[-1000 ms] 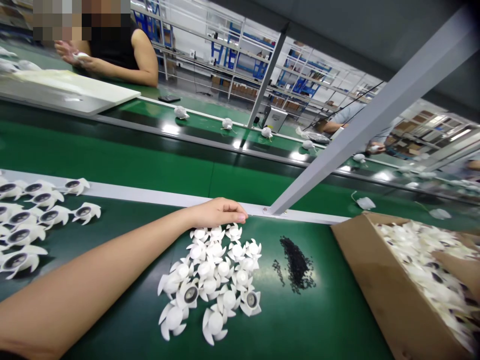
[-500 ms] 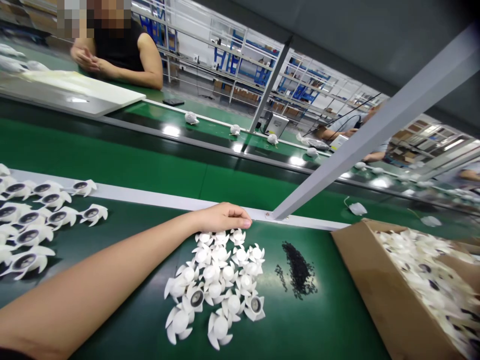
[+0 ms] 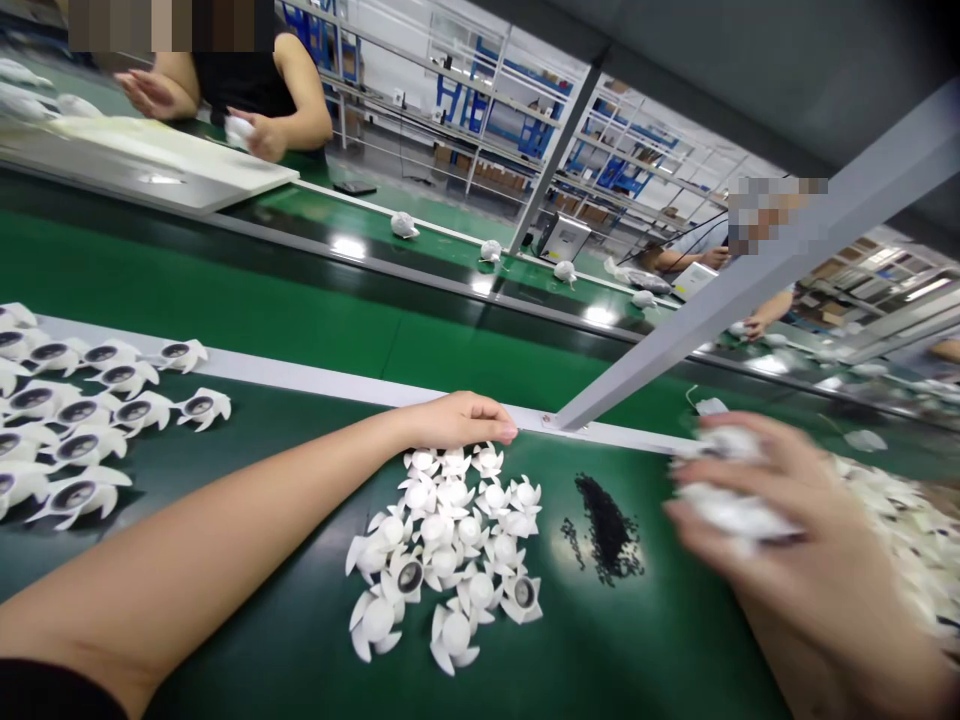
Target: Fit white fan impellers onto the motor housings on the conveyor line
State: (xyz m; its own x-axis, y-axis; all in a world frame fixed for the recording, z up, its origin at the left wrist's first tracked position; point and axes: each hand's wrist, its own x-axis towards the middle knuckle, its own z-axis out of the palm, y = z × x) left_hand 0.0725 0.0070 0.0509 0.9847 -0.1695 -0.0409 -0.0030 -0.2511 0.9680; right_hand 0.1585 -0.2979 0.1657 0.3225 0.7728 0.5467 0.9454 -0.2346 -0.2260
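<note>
The left hand (image 3: pixel 463 420) is curling loosely beside the rail (image 3: pixel 300 377), its palm hidden, so I cannot tell its grip; the right hand (image 3: pixel 821 535) is clutching white fans (image 3: pixel 739 510).

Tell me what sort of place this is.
Probably a factory assembly line: white impellers clustered on a workbench, a green conveyor belt beyond, and a co-worker opposite holding a white part.

On the table (image 3: pixel 585 660), a fan cluster (image 3: pixel 437 530) lies before the left hand (image 3: pixel 465 420), between more fans (image 3: pixel 96 446) at left and grains (image 3: pixel 609 530) at right; farther right stands a box (image 3: pixel 784 665).
</note>
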